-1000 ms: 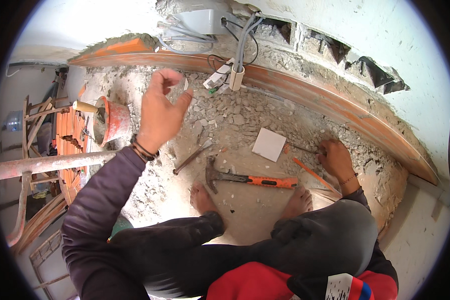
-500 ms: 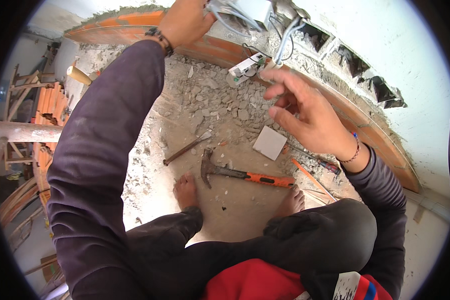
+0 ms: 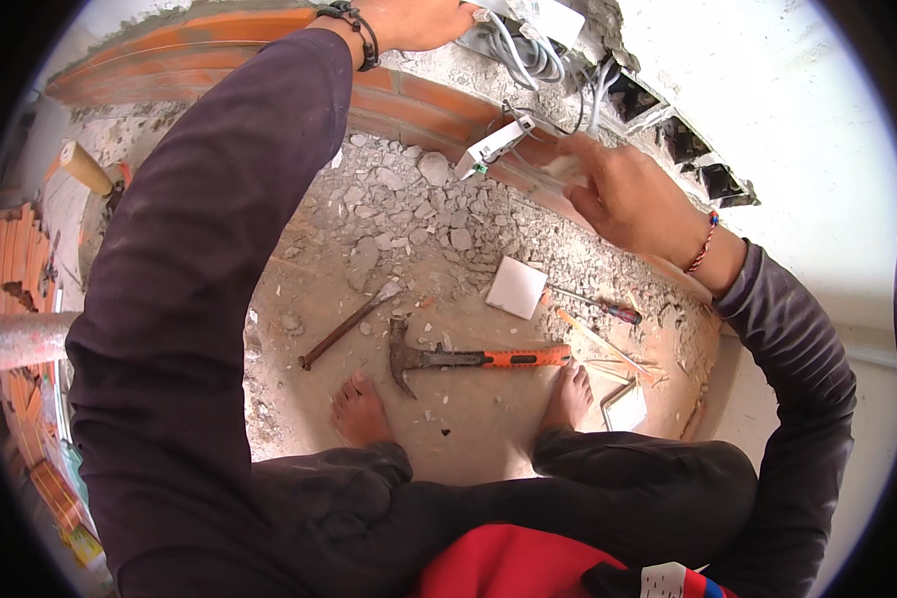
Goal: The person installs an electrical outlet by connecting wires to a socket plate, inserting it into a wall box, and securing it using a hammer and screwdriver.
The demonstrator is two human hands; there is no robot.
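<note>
Near a red bucket (image 3: 122, 176), mostly hidden, with a wooden handle (image 3: 87, 167). Up at the white box (image 3: 558, 22) with the left hand (image 3: 419, 22); cannot tell if gripping. Bent by a blurry pale tube (image 3: 560, 167) with the right hand (image 3: 643, 204); cannot tell if pinching. Spilling from the box in grey wires (image 3: 546, 70).

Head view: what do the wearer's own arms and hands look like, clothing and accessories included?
Both arms wear long, dark sleeves, the left sleeve purplish and creased, the right sleeve wrinkled too. The left hand, partly cut off by the upper edge, and the right hand are ungloved. Dark bracelets circle the left wrist; a thin, reddish patterned bracelet circles the right.
</note>
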